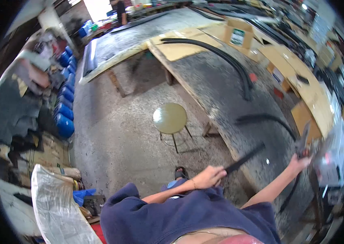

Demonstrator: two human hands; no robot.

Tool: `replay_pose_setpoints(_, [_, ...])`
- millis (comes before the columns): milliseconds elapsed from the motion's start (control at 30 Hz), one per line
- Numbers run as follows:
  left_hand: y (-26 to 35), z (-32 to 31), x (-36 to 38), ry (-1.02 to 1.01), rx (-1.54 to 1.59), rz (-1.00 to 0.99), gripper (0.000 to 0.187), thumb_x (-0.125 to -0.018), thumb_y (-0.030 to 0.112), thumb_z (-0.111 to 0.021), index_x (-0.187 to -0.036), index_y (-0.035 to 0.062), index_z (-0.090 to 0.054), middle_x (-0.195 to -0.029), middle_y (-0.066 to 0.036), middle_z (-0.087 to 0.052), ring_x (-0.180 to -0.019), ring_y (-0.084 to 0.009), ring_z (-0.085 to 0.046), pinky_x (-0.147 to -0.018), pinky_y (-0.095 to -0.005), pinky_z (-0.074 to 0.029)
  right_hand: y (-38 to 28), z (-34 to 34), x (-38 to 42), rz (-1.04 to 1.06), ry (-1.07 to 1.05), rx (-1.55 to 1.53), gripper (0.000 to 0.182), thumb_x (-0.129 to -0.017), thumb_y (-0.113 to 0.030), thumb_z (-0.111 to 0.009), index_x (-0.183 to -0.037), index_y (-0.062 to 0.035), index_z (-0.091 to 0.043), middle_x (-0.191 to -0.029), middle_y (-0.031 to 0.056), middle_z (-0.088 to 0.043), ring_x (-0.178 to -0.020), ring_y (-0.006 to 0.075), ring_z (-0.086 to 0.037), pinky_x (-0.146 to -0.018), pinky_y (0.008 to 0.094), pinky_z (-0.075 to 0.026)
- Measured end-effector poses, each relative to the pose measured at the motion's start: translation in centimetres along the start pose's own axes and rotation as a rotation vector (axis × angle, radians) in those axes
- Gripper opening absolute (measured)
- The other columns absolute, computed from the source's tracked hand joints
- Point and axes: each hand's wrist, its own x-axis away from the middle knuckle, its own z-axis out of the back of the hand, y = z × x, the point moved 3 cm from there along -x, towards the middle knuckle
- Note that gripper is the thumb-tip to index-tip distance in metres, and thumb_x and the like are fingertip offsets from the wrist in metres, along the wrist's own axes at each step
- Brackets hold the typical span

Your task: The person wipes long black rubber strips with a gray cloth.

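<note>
Gripping one end of a straight, flat black strip, the left hand is wrapping its fingers closely around it, while the far end is pointing out over a long, dark-stained worktable. The right hand, blurred, is reaching over the table's right side, its fingers curling around a grey, blade-like metal tool that is pointing away from the person; how tightly they are pressing, I cannot tell. A curved black strip is lying on the table near that tool, and a bundle of long, curved black strips is lying farther off. A round, olive-topped stool is standing on the grey floor.
</note>
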Motion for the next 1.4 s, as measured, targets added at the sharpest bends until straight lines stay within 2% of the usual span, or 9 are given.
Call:
replay_pose_setpoints(67, [1.5,-1.8,-1.8,0.068,0.044,0.062,0.032,-0.094,0.025,-0.042,-0.071,0.0036,-0.045,-0.050,-0.005,-0.051,-0.044,-0.0117,-0.050,-0.045,-0.0287,-0.041,0.0,3.8,-1.7,-0.494,-0.640,-0.305,0.025,-0.091,-0.029,-0.045,-0.086,-0.0055,-0.053,-0.080,0.0048,-0.052,-0.081,0.0183,-0.054,-0.080,0.0343,-0.046])
replay_pose_setpoints(233, [3.7,-9.3,-7.2,0.160,0.122,0.027,0.030,-0.095,0.022,-0.041,-0.074,0.0013,-0.045,-0.049,-0.007,-0.052,-0.041,-0.0135,-0.051,-0.040,-0.0285,-0.039,3.4,7.2,12.5,-0.676,-0.474,0.133,0.077,-0.086,-0.063,-0.029,-0.126,0.0010,-0.042,-0.121,0.0153,-0.052,-0.111,0.0283,-0.050,-0.095,0.0416,-0.038])
replay_pose_setpoints(267, [3.2,-10.8,-8.2,0.157,0.070,0.029,0.030,-0.095,0.022,-0.042,-0.074,0.0006,-0.045,-0.049,-0.008,-0.052,-0.040,-0.0155,-0.052,-0.040,-0.0296,-0.039,3.4,6.3,14.4,-0.674,-0.870,0.057,0.074,-0.088,-0.061,-0.027,-0.128,0.0002,-0.040,-0.125,0.0157,-0.049,-0.113,0.0278,-0.048,-0.095,0.0405,-0.038])
replay_pose_setpoints(467, [1.7,-17.2,-7.3,0.189,-0.071,0.046,0.027,-0.094,0.018,-0.044,-0.075,-0.0011,-0.045,-0.047,-0.012,-0.050,-0.039,-0.0204,-0.053,-0.039,-0.0330,-0.038,1.9,7.2,9.4,-0.491,-0.535,0.324,0.039,-0.089,-0.040,-0.051,-0.082,-0.0021,-0.052,-0.064,0.0049,-0.054,-0.059,0.0190,-0.057,-0.057,0.0313,-0.048])
replay_pose_setpoints(800, [2.0,-19.0,-4.2,0.056,-0.055,0.062,0.030,-0.095,0.026,-0.042,-0.078,0.0014,-0.045,-0.047,-0.004,-0.050,-0.038,-0.0090,-0.046,-0.037,-0.0248,-0.035,-4.8,1.8,-1.6,-0.338,-0.414,0.082,0.028,-0.092,-0.018,-0.046,-0.066,-0.0110,-0.040,-0.057,-0.0034,-0.034,-0.045,0.0072,-0.033,-0.048,0.0218,-0.033])
replay_pose_setpoints(933, [1.2,-18.9,-3.1,0.093,0.119,0.099,0.030,-0.095,0.023,-0.043,-0.073,0.0017,-0.043,-0.047,-0.005,-0.051,-0.038,-0.0092,-0.048,-0.036,-0.0243,-0.035,-7.2,5.7,-10.0,-0.455,-0.632,-0.651,0.018,-0.091,-0.012,-0.039,-0.075,-0.0046,-0.044,-0.064,0.0011,-0.040,-0.057,0.0117,-0.042,-0.056,0.0283,-0.040])
replay_pose_setpoints(1100, [1.2,-19.2,-5.1,0.047,0.154,0.043,0.032,-0.096,0.032,-0.040,-0.085,0.0024,-0.044,-0.051,-0.005,-0.050,-0.038,-0.0087,-0.042,-0.035,-0.0227,-0.032,-4.0,8.0,1.7,-0.550,-0.667,-0.084,0.046,-0.094,-0.030,-0.033,-0.118,0.0077,-0.045,-0.108,0.0155,-0.058,-0.087,0.0235,-0.059,-0.083,0.0368,-0.049])
replay_pose_setpoints(1267, [1.7,-19.5,-5.0,0.077,0.195,0.153,0.032,-0.096,0.028,-0.042,-0.078,0.0026,-0.047,-0.056,-0.005,-0.052,-0.044,-0.0118,-0.046,-0.039,-0.0267,-0.036,-2.0,8.9,11.1,-0.510,-0.889,0.105,0.053,-0.089,-0.048,-0.047,-0.105,0.0026,-0.052,-0.080,0.0075,-0.058,-0.069,0.0140,-0.056,-0.065,0.0279,-0.046])
replay_pose_setpoints(1400, [4.1,-16.3,-4.1,0.435,-0.494,-0.287,0.028,-0.092,0.020,-0.044,-0.082,-0.0041,-0.054,-0.062,-0.007,-0.057,-0.054,-0.0164,-0.051,-0.049,-0.0321,-0.038,-3.2,8.8,11.3,-0.522,-0.804,0.091,0.044,-0.090,-0.043,-0.047,-0.089,0.0010,-0.053,-0.069,0.0056,-0.054,-0.055,0.0128,-0.052,-0.051,0.0260,-0.042])
